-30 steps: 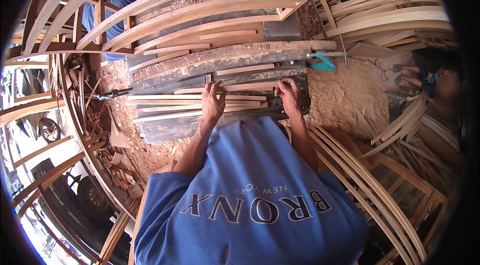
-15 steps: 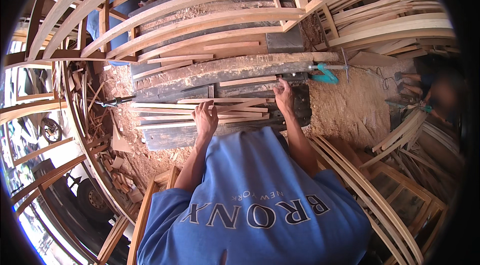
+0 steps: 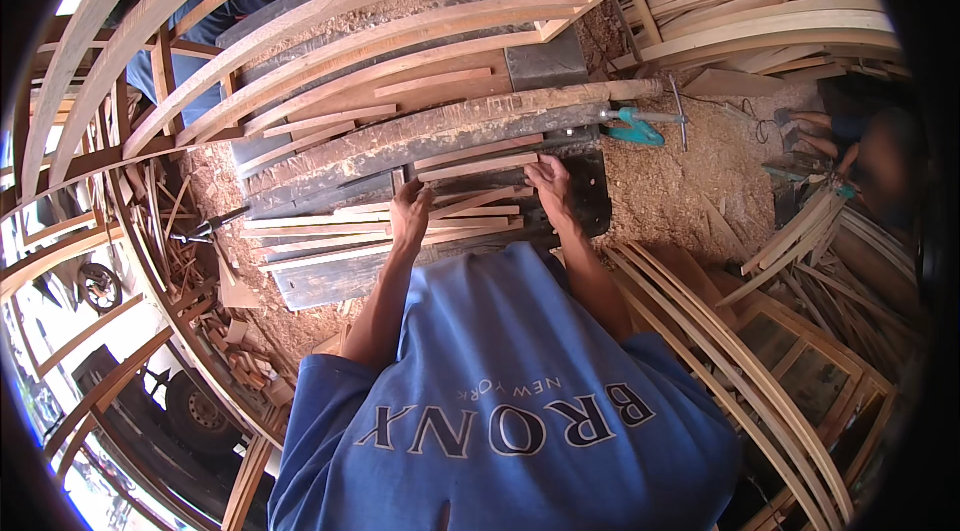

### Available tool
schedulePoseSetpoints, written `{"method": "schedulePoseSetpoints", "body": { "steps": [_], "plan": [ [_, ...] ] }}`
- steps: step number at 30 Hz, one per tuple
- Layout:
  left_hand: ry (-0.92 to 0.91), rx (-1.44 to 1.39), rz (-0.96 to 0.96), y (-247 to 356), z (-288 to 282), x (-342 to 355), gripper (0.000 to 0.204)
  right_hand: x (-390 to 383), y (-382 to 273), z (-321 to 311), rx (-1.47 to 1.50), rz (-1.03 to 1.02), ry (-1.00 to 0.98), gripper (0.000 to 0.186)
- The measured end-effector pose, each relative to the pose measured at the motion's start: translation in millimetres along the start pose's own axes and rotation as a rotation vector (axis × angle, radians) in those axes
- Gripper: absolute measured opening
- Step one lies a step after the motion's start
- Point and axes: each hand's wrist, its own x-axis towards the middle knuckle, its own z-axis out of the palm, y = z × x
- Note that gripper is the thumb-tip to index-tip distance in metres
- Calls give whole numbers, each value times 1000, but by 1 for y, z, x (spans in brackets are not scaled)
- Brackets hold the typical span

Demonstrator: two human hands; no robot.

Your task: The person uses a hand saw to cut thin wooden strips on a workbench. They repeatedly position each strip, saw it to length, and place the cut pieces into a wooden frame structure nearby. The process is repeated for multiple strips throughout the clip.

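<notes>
A thin wooden strip (image 3: pixel 478 169) lies crosswise between my hands over the dark workbench (image 3: pixel 345 284). Its right end is pinched in my right hand (image 3: pixel 552 191). My left hand (image 3: pixel 408 213) is closed at the strip's left end, though the fingertips are partly hidden. Just beyond, a second wooden strip (image 3: pixel 478 151) runs nearly parallel to it, close to the thick curved wooden beam (image 3: pixel 440 117). Several loose wooden strips (image 3: pixel 470 224) lie in a crossed pile nearer to me, partly under my left wrist.
A teal clamp (image 3: pixel 636 127) grips the beam's right end; a dark clamp (image 3: pixel 210 227) sits at the left. Large curved wooden frames (image 3: pixel 400 26) arch over the far side. Another person (image 3: pixel 850 146) is at the right. Sawdust (image 3: pixel 690 196) covers the floor.
One strip has come from the near pile to lie beside the strip by the beam. My left hand moved away from me; my right hand closed on the strip's end. The view shifted slightly.
</notes>
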Motion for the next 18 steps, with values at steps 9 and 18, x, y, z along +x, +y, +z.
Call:
{"method": "schedulePoseSetpoints", "body": {
  "steps": [9, 18],
  "plan": [
    [45, -84, 2, -1, 0, -3, 40, 0, -13, 1, 96, 81, 45, 23],
    [272, -60, 34, 34, 11, -24, 47, -3, -51, 12, 124, -47, 33, 25]
  ]
}}
